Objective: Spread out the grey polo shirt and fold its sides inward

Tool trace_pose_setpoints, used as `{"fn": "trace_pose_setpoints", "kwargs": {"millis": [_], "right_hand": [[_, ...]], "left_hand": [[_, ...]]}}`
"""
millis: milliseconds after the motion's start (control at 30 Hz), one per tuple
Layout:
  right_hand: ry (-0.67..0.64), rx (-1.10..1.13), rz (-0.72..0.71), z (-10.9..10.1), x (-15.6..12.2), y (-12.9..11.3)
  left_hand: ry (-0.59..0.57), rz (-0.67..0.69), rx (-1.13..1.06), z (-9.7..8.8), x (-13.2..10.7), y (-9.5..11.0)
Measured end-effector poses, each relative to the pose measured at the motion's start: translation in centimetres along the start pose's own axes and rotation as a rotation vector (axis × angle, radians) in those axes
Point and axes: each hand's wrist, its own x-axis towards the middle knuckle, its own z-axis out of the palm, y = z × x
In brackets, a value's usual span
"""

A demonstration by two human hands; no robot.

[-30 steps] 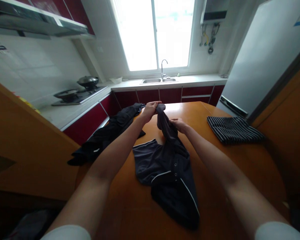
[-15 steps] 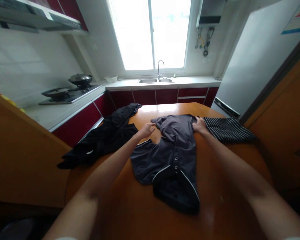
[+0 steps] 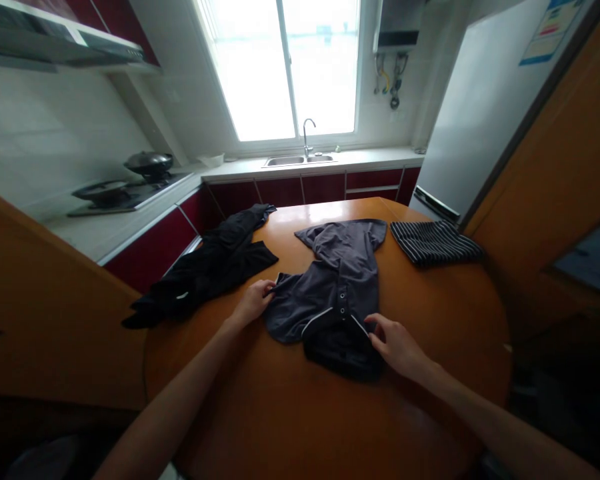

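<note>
A dark grey polo shirt [image 3: 325, 290] lies on the wooden table, its black collar [image 3: 343, 350] with white piping toward me. The lower part is folded over, and two snap buttons show on the placket. My left hand [image 3: 255, 300] pinches the edge of the sleeve at the shirt's left. Beside the collar's right side is my right hand [image 3: 394, 341], thumb and forefinger apart, its fingertips close to or touching the cloth. I see nothing held in it.
Black clothing [image 3: 210, 267] lies crumpled along the table's left edge. A folded black-and-white striped cloth [image 3: 435, 241] rests at the right. Behind the round table [image 3: 280, 413] stand a counter with a sink [image 3: 286, 161], a stove with pans [image 3: 149, 163] and a fridge [image 3: 460, 120].
Both hands have come nearer to me, the left from the shirt's far left edge to its sleeve, the right from the far right corner to the collar. The far part now lies flatter.
</note>
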Motion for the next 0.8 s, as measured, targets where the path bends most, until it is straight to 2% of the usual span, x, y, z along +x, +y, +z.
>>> {"fn": "trace_pose_setpoints", "kwargs": {"millis": [167,300,433,533,600,700,733,767,800], "right_hand": [[0.085,-0.16,-0.092,0.8,-0.7,-1.2],[0.085,-0.278,-0.127,1.6,-0.7,-1.3],[0.198,-0.157,-0.179,-0.8,0.5,-1.1],[0.292,-0.061,-0.239,-2.5,0.0,-2.4],[0.219,0.014,-0.277,-2.4,-1.3,-3.7],[-0.148,0.205,-0.304,-0.6,-3.3,-5.1],[-0.255,0.287,-0.284,0.1,-3.5,-5.2],[-0.306,0.362,-0.248,0.7,-3.4,-5.1],[-0.291,0.424,-0.195,1.2,-3.1,-4.7]], "left_hand": [[0.119,-0.012,0.06,-1.0,-1.9,0.9],[0.263,0.001,0.135,-3.3,-4.4,1.8],[0.385,0.001,0.225,-6.3,-7.2,2.6],[0.377,-0.035,0.292,-7.8,-9.2,2.6],[0.299,-0.094,0.349,-7.9,-10.4,2.5],[0.251,-0.132,0.446,-6.6,-12.0,4.1],[0.253,-0.088,0.44,-5.8,-12.5,5.3],[0.243,-0.009,0.402,-4.9,-13.0,6.9],[0.187,0.112,0.323,-3.9,-13.5,8.7]]}}
